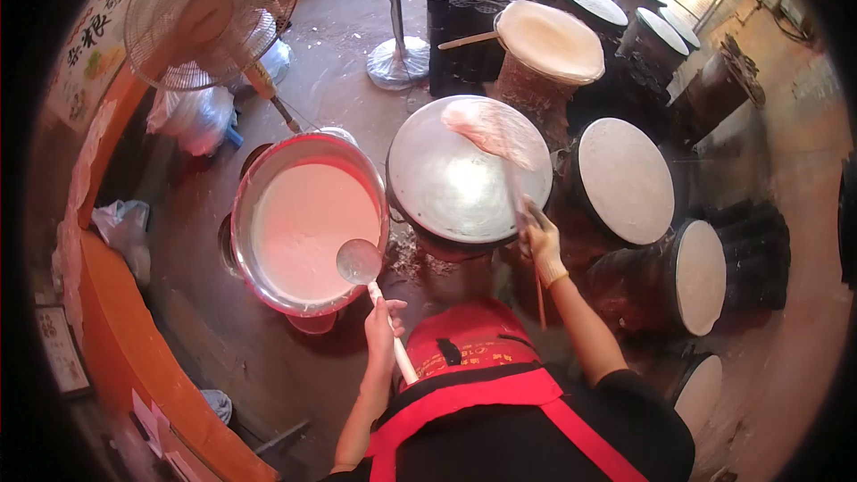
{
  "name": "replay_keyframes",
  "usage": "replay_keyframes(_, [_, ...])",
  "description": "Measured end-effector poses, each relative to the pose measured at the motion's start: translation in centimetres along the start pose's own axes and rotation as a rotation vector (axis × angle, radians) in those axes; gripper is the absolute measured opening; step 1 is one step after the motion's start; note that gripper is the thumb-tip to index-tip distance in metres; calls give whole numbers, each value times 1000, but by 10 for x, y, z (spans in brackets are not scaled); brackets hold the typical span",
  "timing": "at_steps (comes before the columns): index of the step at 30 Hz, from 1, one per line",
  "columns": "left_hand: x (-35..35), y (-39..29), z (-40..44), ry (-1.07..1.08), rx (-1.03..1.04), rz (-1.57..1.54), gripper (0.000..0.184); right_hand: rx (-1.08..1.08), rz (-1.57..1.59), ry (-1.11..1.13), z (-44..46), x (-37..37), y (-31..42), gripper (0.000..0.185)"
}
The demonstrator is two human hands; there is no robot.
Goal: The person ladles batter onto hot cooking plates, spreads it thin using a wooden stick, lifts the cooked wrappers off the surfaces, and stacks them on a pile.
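Note:
My left hand (384, 321) is closed round the white handle of a ladle (359, 261), whose round bowl is over the near right rim of a large metal pot (245, 241) of pale batter (314, 225). My right hand (541, 241), in a light glove, grips the stick of a whisk-like brush (493, 132). The brush head, blurred, lies over the far right part of a round griddle (446, 183). The griddle's surface is bare and shiny in the middle.
More round griddles stand to the right, one with a pale layer (625, 180) and another (701, 277) nearer. A griddle (549, 40) with a wooden stick is beyond. A fan (210, 18) stands at the far left, a pole base (397, 62) ahead, an orange counter (134, 339) left.

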State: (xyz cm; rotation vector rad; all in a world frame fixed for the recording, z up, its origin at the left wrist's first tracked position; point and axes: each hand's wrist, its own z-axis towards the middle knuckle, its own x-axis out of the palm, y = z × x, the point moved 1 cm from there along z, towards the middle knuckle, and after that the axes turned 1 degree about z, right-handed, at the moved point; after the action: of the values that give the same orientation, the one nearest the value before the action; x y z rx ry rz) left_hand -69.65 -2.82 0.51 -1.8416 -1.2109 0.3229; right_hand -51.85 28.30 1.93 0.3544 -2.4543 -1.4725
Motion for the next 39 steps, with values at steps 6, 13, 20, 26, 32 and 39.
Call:
replay_keyframes(6, [14, 8, -12, -31, -23, 0, 39, -49, -26, 35, 38, 20, -11, 41])
replay_keyframes(13, [63, 38, -26, -196, 56, -24, 26, 34, -106, 463, 48, 13, 47, 44])
replay_keyframes(20, [112, 63, -55, -357, 53, -175, 37, -166, -181, 161, 129, -79, 40, 40])
replay_keyframes(26, [158, 93, -78, -446, 37, -292, 41, -169, -513, 663, 151, -34, 41, 40])
replay_keyframes(32, [168, 109, -93, -508, 83, -282, 23, 156, -435, 904, 149, -109, 99, 40])
replay_keyframes(39, [188, 90, -111, -561, 94, -232, 23, -271, -603, 891, 191, -52, 90, 43])
